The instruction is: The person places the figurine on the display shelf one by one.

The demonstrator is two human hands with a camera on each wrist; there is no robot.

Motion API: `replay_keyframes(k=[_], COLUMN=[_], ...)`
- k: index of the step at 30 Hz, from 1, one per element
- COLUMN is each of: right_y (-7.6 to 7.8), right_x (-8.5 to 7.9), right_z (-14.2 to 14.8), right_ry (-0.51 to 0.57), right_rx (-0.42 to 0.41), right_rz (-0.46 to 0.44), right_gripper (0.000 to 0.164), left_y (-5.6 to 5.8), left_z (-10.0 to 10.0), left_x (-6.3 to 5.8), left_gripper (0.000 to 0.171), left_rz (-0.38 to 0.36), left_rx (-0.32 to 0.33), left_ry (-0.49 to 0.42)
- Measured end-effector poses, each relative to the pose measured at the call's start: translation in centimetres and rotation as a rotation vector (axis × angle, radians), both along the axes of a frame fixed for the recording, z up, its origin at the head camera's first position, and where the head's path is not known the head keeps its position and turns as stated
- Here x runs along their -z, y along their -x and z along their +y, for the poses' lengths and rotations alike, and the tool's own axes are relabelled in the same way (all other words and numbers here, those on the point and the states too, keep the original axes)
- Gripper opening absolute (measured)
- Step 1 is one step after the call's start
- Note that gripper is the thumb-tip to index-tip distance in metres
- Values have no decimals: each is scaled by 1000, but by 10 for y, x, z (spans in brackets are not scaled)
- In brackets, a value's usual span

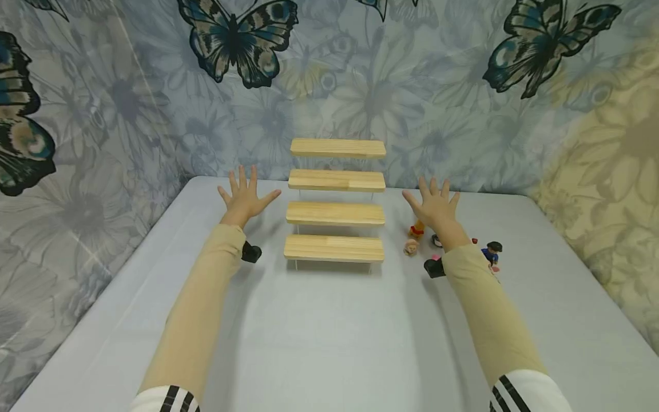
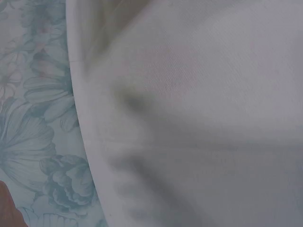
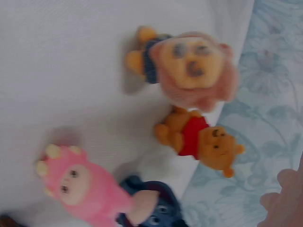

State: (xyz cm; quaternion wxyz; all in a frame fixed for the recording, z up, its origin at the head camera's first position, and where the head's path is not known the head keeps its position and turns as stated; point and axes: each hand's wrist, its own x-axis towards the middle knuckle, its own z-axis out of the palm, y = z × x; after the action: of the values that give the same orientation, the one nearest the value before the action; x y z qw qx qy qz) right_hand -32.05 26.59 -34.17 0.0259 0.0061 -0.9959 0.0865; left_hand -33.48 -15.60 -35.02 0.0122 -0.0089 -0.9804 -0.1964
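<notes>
My left hand (image 1: 243, 203) is held out with its fingers spread, to the left of a tiered stand with several pale wooden shelves (image 1: 336, 214). On the stand's other side my right hand (image 1: 437, 212) also has spread fingers, above a group of small toy figures. In the right wrist view these include a yellow bear in a red shirt (image 3: 191, 135), a figure with a pinkish-brown mane (image 3: 196, 68), a pink figure (image 3: 78, 184) and a dark blue one (image 3: 158, 208). Neither hand holds anything. Only a bit of the left hand (image 2: 7, 208) shows in the left wrist view.
The stand and figures are on a white-covered table (image 1: 329, 332). Another figure in dark cap and blue clothes (image 1: 491, 252) stands right of my right forearm, which hides part of the group. Butterfly-and-flower patterned cloth (image 1: 370, 103) hangs behind and along both sides.
</notes>
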Motion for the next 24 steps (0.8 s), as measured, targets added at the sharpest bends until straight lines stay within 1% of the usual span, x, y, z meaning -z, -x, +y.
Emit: replay_keyframes(k=[3, 5, 7, 9, 11, 13, 16, 21, 24], right_y=[0, -1, -4, -8, -12, -18, -27, -39, -43], right_x=[3, 5, 5, 3, 1, -2, -2, -3, -2], right_z=[1, 3, 5, 6, 8, 9, 8, 8, 9], right_ry=[32, 66, 94, 133, 171, 226, 311, 407, 444], right_rx=[11, 16, 5, -21, -51, -78, -108, -123, -141], right_rz=[7, 34, 85, 155, 229, 292, 366, 424, 433], right_gripper=[91, 90, 88, 84, 80, 76, 69, 63, 60], left_y=[-1, -3, -7, -11, -17, -22, -31, -39, -41], left_z=[-2, -2, -2, -3, -2, -2, -3, -4, -2], left_x=[2, 6, 10, 12, 13, 12, 11, 16, 20], left_gripper=[95, 94, 91, 87, 81, 76, 69, 56, 53], left_rz=[3, 9, 17, 33, 42, 48, 18, -54, -47], left_rx=[1, 16, 43, 85, 133, 187, 256, 403, 477], left_ry=[-68, -163, -264, -375, -517, -639, -782, -922, -961])
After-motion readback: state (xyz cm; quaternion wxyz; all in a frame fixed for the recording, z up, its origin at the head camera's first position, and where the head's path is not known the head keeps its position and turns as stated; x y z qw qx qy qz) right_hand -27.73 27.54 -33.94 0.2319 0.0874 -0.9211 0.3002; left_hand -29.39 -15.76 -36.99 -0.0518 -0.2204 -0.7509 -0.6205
